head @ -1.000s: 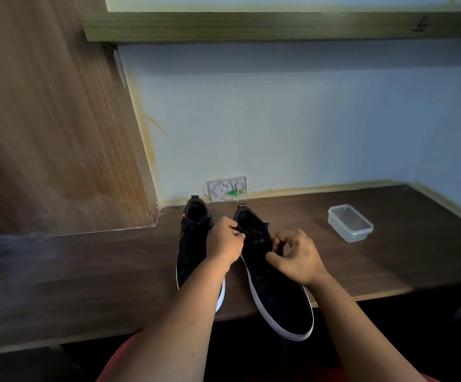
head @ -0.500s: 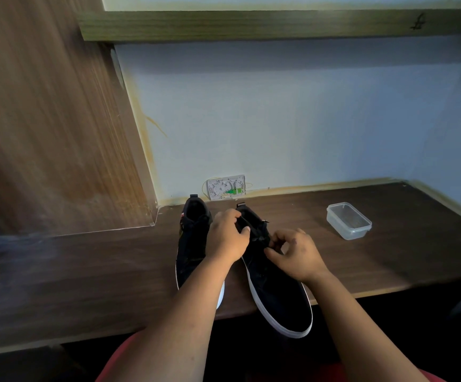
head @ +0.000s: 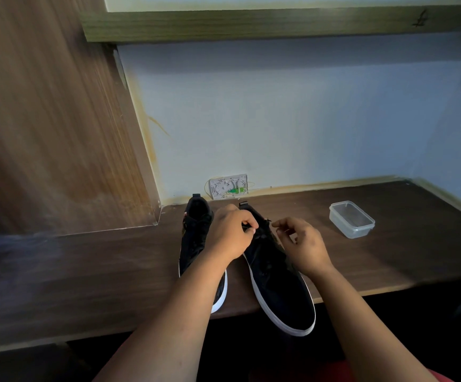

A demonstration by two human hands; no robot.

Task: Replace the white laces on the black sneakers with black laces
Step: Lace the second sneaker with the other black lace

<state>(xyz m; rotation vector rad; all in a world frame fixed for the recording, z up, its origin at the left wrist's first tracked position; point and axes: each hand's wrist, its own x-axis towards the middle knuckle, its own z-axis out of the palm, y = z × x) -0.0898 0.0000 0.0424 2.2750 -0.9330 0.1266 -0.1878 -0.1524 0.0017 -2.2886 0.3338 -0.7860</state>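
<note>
Two black sneakers with white soles stand side by side on the dark wooden desk (head: 86, 271), heels toward the wall. The left sneaker (head: 195, 235) lies partly under my left forearm. The right sneaker (head: 279, 288) juts over the desk's front edge with its toe. My left hand (head: 230, 232) pinches a black lace at the top of the right sneaker's throat. My right hand (head: 302, 244) hovers beside that sneaker's right eyelets, fingers curled with thumb and forefinger close together; whether it holds a lace end I cannot tell. No white lace shows.
A clear plastic container (head: 352, 219) sits on the desk to the right. A white wall socket plate (head: 228, 186) is behind the shoes. A wooden panel (head: 44, 119) rises at the left and a shelf (head: 279, 22) runs overhead.
My right hand has lifted a little and loosened its fingers from the sneaker's throat. My left hand stays at the top eyelets with the lace pinched.
</note>
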